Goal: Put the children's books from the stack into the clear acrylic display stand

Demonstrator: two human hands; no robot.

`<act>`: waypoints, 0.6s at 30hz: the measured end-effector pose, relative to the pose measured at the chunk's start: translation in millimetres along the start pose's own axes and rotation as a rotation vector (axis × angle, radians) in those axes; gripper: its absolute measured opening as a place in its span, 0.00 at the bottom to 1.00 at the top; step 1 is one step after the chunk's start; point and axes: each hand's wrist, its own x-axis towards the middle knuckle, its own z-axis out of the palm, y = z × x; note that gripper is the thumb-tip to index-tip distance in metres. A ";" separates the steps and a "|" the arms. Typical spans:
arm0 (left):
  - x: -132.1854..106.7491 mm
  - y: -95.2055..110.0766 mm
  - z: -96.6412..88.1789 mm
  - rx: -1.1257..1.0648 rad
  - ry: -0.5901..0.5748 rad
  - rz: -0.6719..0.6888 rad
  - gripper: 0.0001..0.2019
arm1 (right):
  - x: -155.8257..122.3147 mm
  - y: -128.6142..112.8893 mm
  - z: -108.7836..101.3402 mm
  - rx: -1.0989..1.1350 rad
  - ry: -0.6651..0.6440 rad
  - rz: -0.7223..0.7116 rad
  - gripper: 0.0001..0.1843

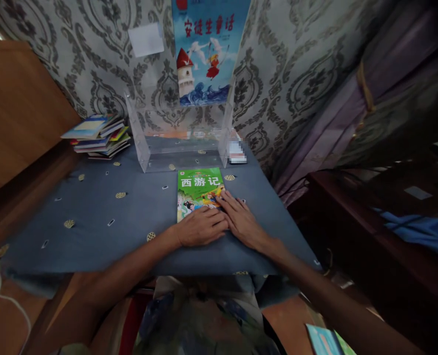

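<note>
A green picture book (pixel 200 186) with white Chinese characters lies face up near the front edge of the cloth-covered table (pixel 130 222). Across its lower part rests my left hand (pixel 203 227), fingers slightly bent and lying on the cover. My right hand (pixel 243 219) is laid on the lower right corner with its fingers stretched out. The hands touch at the fingertips of the left and the thumb side of the right. Neither one grips the book, whose lower edge is hidden beneath them.
Behind the book stands a clear acrylic stand (pixel 184 153). A stack of books (pixel 100 138) sits at the back left. On the patterned wall hang a blue poster (pixel 204 54) and a white card (pixel 146 40). A dark cabinet (pixel 337 212) is to the right.
</note>
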 end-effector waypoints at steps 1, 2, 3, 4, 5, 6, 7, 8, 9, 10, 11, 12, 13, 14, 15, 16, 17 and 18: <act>-2.4 3.2 -0.2 -0.022 -0.005 -0.048 0.15 | -4.2 -2.1 -1.5 -0.035 -0.018 -0.009 0.29; -5.4 6.9 -0.2 -0.046 -0.006 -0.101 0.19 | -7.5 -3.9 -3.0 -0.073 -0.036 -0.016 0.29; -8.9 10.8 0.0 -0.067 -0.005 -0.150 0.25 | -9.8 -5.5 -4.4 -0.108 -0.051 -0.019 0.29; -12.9 14.7 0.5 -0.085 -0.009 -0.193 0.31 | -11.2 -6.7 -5.7 -0.137 -0.062 -0.020 0.30; -17.4 18.2 1.0 -0.098 -0.021 -0.227 0.37 | -11.8 -7.7 -6.6 -0.158 -0.069 -0.020 0.30; -22.3 21.1 1.4 -0.107 -0.043 -0.251 0.40 | -11.9 -8.3 -7.3 -0.170 -0.070 -0.021 0.30; -27.5 23.1 1.7 -0.113 -0.069 -0.270 0.41 | -11.6 -8.8 -7.6 -0.176 -0.068 -0.020 0.30; -33.0 24.3 1.6 -0.115 -0.095 -0.286 0.41 | -11.1 -9.0 -7.8 -0.177 -0.065 -0.019 0.30; -38.9 24.6 1.1 -0.116 -0.117 -0.301 0.41 | -10.6 -9.2 -7.8 -0.175 -0.064 -0.017 0.30; -45.0 24.2 0.1 -0.115 -0.131 -0.316 0.41 | -10.2 -9.4 -7.9 -0.172 -0.063 -0.014 0.30; -51.3 23.2 -1.4 -0.113 -0.138 -0.334 0.40 | -9.8 -9.7 -8.0 -0.166 -0.066 -0.011 0.30; -57.5 21.9 -3.1 -0.111 -0.139 -0.357 0.39 | -9.5 -10.1 -8.3 -0.159 -0.068 -0.009 0.29; -63.3 20.6 -5.0 -0.110 -0.136 -0.386 0.39 | -9.4 -10.7 -8.8 -0.149 -0.068 -0.009 0.29; -68.5 19.5 -7.0 -0.108 -0.132 -0.418 0.38 | -9.4 -11.3 -9.5 -0.136 -0.065 -0.012 0.29; -72.6 18.8 -8.7 -0.104 -0.127 -0.447 0.37 | -9.5 -12.0 -10.3 -0.119 -0.060 -0.016 0.29; -75.5 18.6 -10.0 -0.098 -0.125 -0.468 0.37 | -9.7 -12.7 -11.1 -0.099 -0.053 -0.020 0.29; -76.9 19.0 -10.7 -0.087 -0.125 -0.482 0.36 | -10.1 -13.3 -12.0 -0.076 -0.044 -0.021 0.29; -76.8 19.8 -10.8 -0.071 -0.126 -0.492 0.35 | -10.5 -13.6 -12.8 -0.048 -0.033 -0.020 0.28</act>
